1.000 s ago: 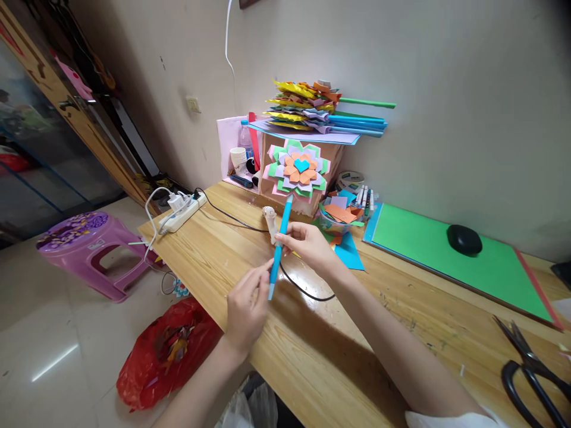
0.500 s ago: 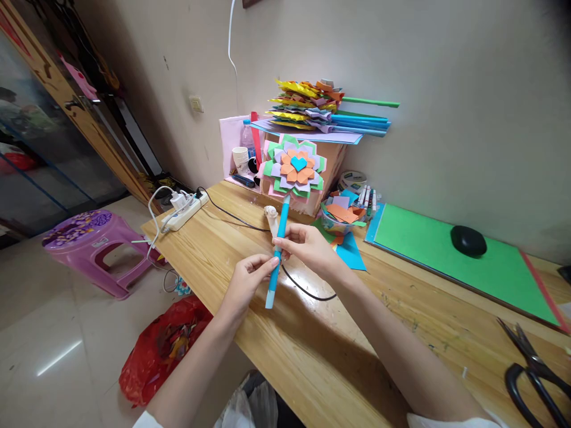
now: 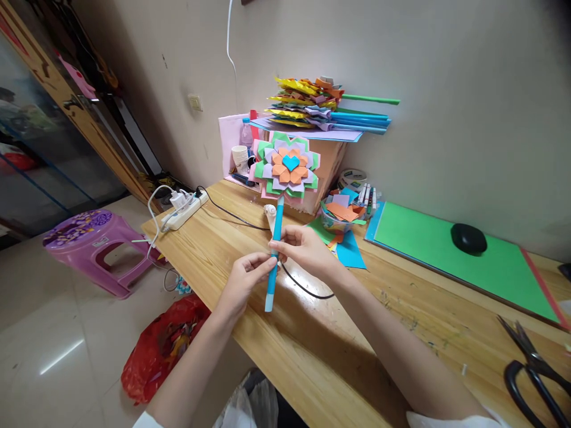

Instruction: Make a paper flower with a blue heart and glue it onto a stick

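Observation:
A paper flower (image 3: 291, 163) with green, lilac, orange and pink petals and a blue heart at its centre stands up on a blue rolled-paper stem (image 3: 277, 223). Thumb and fingers of my left hand (image 3: 245, 278) pinch the stem below its middle. Just above, my right hand (image 3: 303, 249) closes on the same stem. The stem's pale lower end sticks out beneath both hands. Behind the stem, partly covered by it, is a whitish tool with a knobbed end (image 3: 270, 213); a black cord runs nearby.
A pile of paper flowers (image 3: 307, 104) lies on a box at the wall. Scissors (image 3: 530, 362) are at the table's right. A bowl of paper scraps (image 3: 339, 217), a green board (image 3: 446, 255) with a black mouse (image 3: 468, 239), and a power strip (image 3: 185, 211) are also there. A red bag (image 3: 156, 356) sits on the floor.
The flower head has shifted slightly left and turned more toward me, with the stem now more upright. Both hands keep their hold on the stem.

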### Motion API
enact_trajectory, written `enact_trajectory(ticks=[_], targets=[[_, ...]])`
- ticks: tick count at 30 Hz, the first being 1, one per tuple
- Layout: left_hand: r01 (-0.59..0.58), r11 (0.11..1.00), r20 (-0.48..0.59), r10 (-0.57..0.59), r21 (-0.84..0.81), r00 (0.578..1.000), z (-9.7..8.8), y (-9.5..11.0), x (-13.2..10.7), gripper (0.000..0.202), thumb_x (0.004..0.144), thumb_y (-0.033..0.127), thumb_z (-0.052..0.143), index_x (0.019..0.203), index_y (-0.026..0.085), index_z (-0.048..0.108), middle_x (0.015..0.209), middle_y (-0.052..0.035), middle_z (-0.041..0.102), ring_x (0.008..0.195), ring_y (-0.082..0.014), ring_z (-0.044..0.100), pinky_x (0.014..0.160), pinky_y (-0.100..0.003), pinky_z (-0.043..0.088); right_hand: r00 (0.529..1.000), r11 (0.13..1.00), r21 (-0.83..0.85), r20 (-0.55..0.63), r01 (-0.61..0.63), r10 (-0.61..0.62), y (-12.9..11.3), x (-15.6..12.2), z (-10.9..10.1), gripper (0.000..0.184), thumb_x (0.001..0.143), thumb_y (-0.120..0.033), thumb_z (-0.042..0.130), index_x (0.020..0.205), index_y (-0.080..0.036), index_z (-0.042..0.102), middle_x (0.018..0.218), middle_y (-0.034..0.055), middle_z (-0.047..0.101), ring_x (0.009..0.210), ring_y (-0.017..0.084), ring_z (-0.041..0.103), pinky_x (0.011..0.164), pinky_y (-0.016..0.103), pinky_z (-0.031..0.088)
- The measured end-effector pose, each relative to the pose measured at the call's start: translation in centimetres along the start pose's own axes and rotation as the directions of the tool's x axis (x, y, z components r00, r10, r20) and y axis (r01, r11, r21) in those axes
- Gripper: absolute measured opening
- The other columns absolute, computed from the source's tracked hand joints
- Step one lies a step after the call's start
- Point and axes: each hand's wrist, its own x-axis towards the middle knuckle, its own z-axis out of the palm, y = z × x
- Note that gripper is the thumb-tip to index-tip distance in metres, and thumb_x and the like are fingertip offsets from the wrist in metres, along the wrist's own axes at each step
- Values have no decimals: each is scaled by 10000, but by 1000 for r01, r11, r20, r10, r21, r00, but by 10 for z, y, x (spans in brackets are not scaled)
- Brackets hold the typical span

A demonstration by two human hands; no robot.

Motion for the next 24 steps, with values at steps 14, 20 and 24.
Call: enact_trajectory(ticks=[14,20,24], targets=[[61,998,67,-62,18,996,-7,-8,-5,289,699,394,666,864,161,709,892,-86,693,816,-167,615,745,-250,465,1000,1000,4,0,23,-23,0,0,-5,274,697,-405,643,662,-151,545,588,-21,530,521,92,511,506,235,422],[80,996,106,-84,37,991,-8,-4,-5,241,686,354,686,841,172,714,850,-70,691,775,-155,614,714,-244,472,999,999,-30,20,30,-29,4,0,-5,251,711,-378,631,651,-154,536,584,-20,530,513,89,500,501,232,408],[65,995,141,-75,74,987,-12,-1,-1,249,671,321,701,871,173,709,865,-65,689,792,-165,615,728,-256,478,999,999,-37,43,8,-7,3,0,-3,183,727,-301,607,645,-157,530,582,-24,528,513,91,501,499,230,408]])
